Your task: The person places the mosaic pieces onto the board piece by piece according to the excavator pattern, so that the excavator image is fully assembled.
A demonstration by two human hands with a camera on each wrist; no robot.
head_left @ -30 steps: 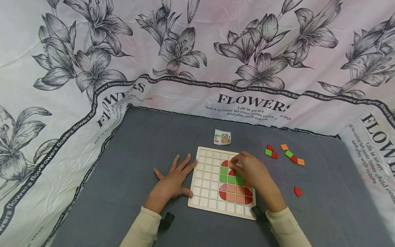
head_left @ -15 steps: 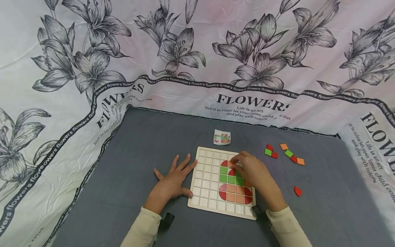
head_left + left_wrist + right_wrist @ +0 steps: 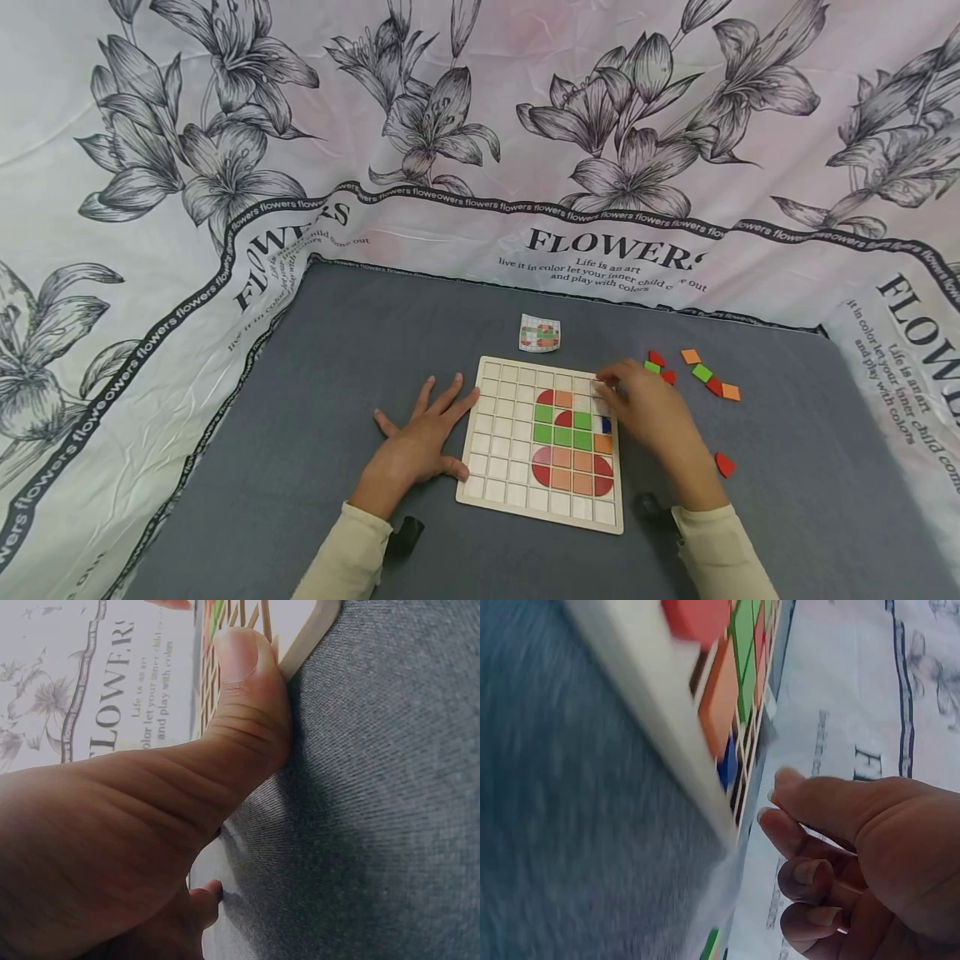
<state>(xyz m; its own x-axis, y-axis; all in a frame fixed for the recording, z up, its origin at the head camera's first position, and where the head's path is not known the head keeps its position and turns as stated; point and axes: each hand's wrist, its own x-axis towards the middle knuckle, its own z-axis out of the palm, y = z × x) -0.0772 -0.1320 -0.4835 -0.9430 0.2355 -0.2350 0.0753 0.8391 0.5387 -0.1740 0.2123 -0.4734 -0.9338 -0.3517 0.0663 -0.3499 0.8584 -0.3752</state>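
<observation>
A pale wooden grid board (image 3: pixel 498 450) lies on the grey cloth, its right part filled with green squares, orange squares and red rounded pieces. My left hand (image 3: pixel 412 450) is spread flat at its left side, with thumb and a fingertip touching the frame; the thumb (image 3: pixel 244 697) presses the rim in the left wrist view. Over the board's upper right edge hovers my right hand (image 3: pixel 652 408). Its fingers (image 3: pixel 806 870) are loosely bent, and I see nothing between them. An orange square (image 3: pixel 563 400) sits in the top filled row. Near the right rim shows a blue piece (image 3: pixel 607 425).
Behind the board lies a small printed pattern card (image 3: pixel 539 333). To the right are loose orange (image 3: pixel 690 357), green (image 3: pixel 702 373) and red tiles (image 3: pixel 715 387), some partly behind my right hand. A single red rounded piece (image 3: pixel 723 465) lies closer. Floral cloth (image 3: pixel 600 242) rises behind.
My right hand has let go of the orange square in the top filled row and moved right, uncovering the blue piece and neighbouring tiles. The left hand has stayed still.
</observation>
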